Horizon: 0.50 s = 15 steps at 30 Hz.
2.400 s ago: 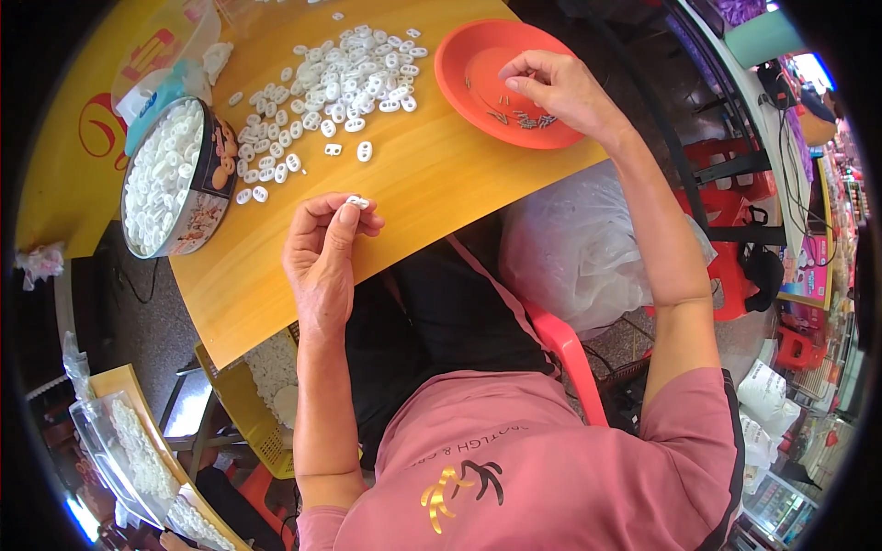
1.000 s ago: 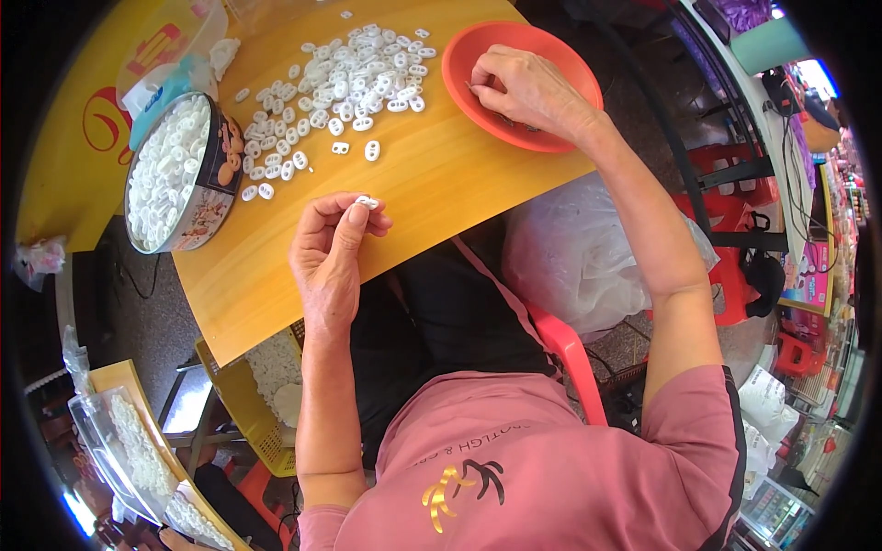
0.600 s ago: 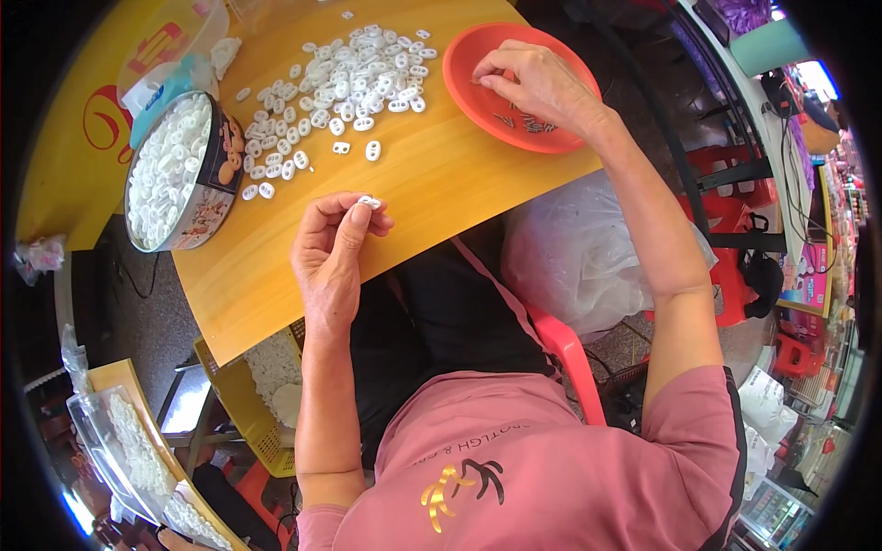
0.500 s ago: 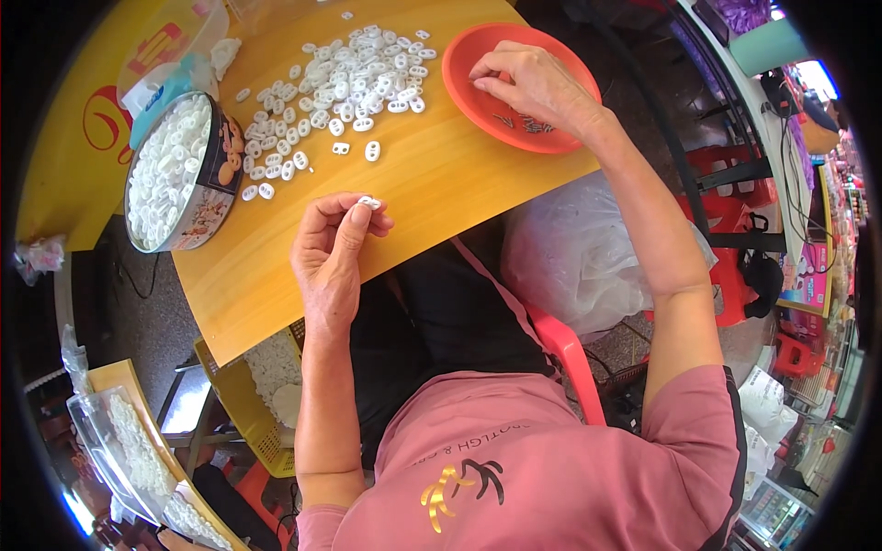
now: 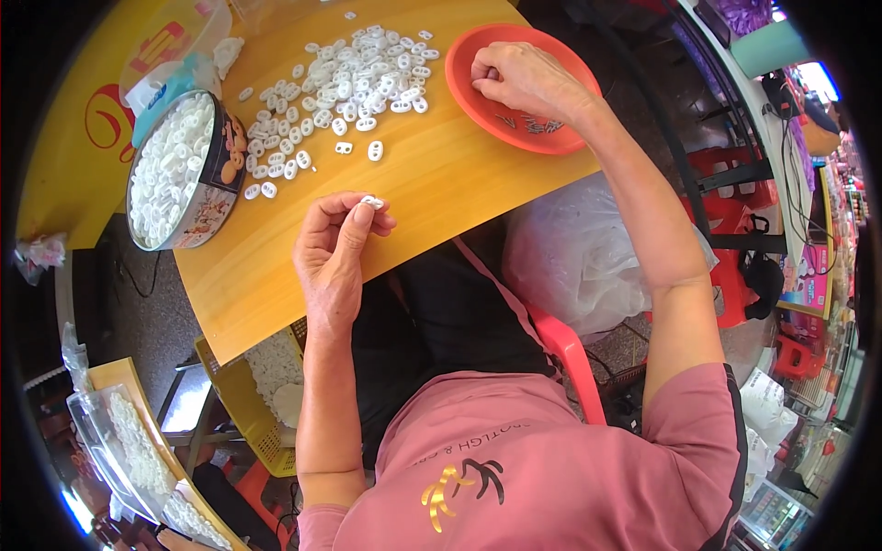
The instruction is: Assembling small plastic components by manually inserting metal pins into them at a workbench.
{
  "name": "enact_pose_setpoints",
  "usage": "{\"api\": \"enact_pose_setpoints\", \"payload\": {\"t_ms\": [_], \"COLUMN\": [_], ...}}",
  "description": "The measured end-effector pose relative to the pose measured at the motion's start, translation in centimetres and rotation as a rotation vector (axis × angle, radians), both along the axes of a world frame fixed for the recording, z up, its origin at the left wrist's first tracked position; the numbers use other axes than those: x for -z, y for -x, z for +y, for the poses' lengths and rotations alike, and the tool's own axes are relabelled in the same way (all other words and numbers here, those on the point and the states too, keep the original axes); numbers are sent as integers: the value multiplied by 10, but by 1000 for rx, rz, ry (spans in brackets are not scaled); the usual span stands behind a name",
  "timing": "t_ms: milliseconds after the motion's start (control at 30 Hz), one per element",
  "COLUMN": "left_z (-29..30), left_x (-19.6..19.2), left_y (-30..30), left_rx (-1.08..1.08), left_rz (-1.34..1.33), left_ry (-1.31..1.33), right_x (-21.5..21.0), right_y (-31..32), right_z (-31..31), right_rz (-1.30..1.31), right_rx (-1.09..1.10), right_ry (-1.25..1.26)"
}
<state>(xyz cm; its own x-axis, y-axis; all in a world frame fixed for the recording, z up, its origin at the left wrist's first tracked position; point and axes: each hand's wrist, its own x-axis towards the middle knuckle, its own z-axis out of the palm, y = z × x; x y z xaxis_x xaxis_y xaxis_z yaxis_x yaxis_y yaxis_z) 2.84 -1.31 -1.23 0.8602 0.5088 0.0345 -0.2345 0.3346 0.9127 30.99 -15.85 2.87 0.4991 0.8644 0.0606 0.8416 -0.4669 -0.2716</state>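
My left hand (image 5: 342,248) pinches a small white oval plastic piece with two holes (image 5: 371,202) between thumb and fingers, just over the table's near edge. My right hand (image 5: 525,81) reaches into a shallow red plastic bowl (image 5: 469,101), its fingers curled together; whatever they hold is hidden. Small grey metal pieces (image 5: 542,124) lie in the bottom of the bowl, beneath that hand. A pile of matching white oval pieces (image 5: 363,78) spreads over the far middle of the table, and two single ones lie nearer to my left hand.
A round tin (image 5: 209,209) heaped with white pieces stands at the table's left edge, beside a clear plastic tub (image 5: 197,28). Below the wooden table (image 5: 266,275) is a yellow basket (image 5: 266,432). A plastic bag (image 5: 570,266) and a red chair (image 5: 574,367) are at my right.
The fingers of my right hand have drawn closer together inside the bowl. My left hand keeps its hold on the white piece, nearly unmoved.
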Motion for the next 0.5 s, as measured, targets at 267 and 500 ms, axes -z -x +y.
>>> {"api": "enact_pose_setpoints", "payload": {"t_ms": [267,500], "left_z": [-1,1], "left_x": [-1,0], "left_y": [0,0], "left_rx": [-7,-8], "left_rz": [7,18], "left_ry": [7,3], "right_x": [-3,-12], "right_y": [-9,-7], "right_z": [-23,-31], "right_rz": [56,364], "right_rx": [76,303], "right_ry": [-202,-201]}}
